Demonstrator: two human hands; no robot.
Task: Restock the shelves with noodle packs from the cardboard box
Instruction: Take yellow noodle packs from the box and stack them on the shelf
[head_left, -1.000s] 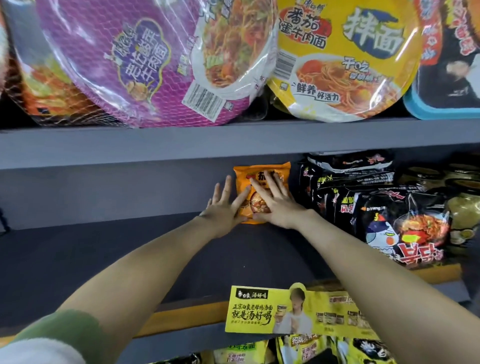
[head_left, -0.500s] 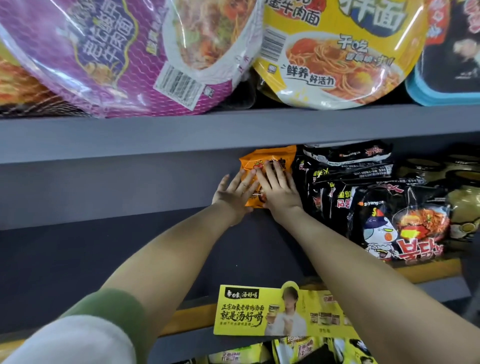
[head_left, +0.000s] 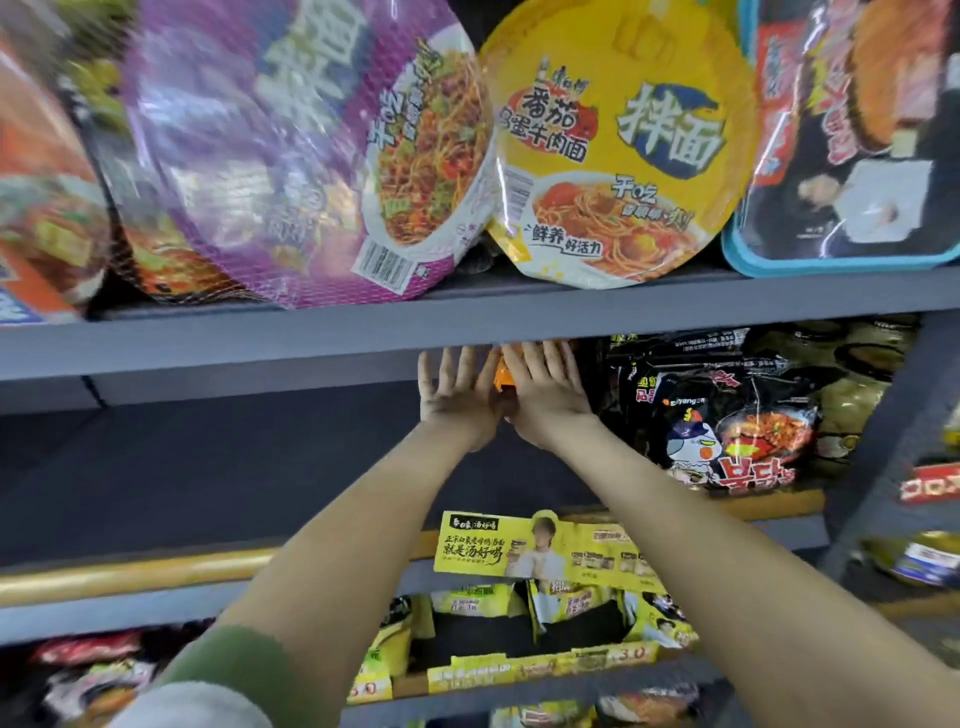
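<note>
While both forearms reached deep into the middle shelf (head_left: 208, 467), the left hand (head_left: 457, 400) and the right hand (head_left: 545, 400) lay side by side with their backs toward the camera. Both hands were flat, with the fingers straight and a little spread, and they pressed against the orange noodle pack (head_left: 503, 375); neither hand curled around it. Only a small orange strip of this pack showed in the gap between the two hands. The pack stood at the back of the middle shelf, just beside the black noodle packs (head_left: 737, 415) on its right. The fingertips went up behind the front edge of the upper shelf (head_left: 311, 338), so their ends were hidden.

On the upper shelf a purple noodle bowl (head_left: 311, 156) leaned next to a yellow noodle bowl (head_left: 613, 156), and a black pack with a blue rim (head_left: 857, 130) stood further to the right. A yellow paper sign (head_left: 545, 545) was fixed at the front of the middle shelf, between the two forearms, beside a golden rail (head_left: 130, 571). Below it, yellow noodle packs (head_left: 519, 613) filled the lower shelf. The left arm wore a green sleeve (head_left: 234, 675) with a white part near the bottom of the view.
</note>
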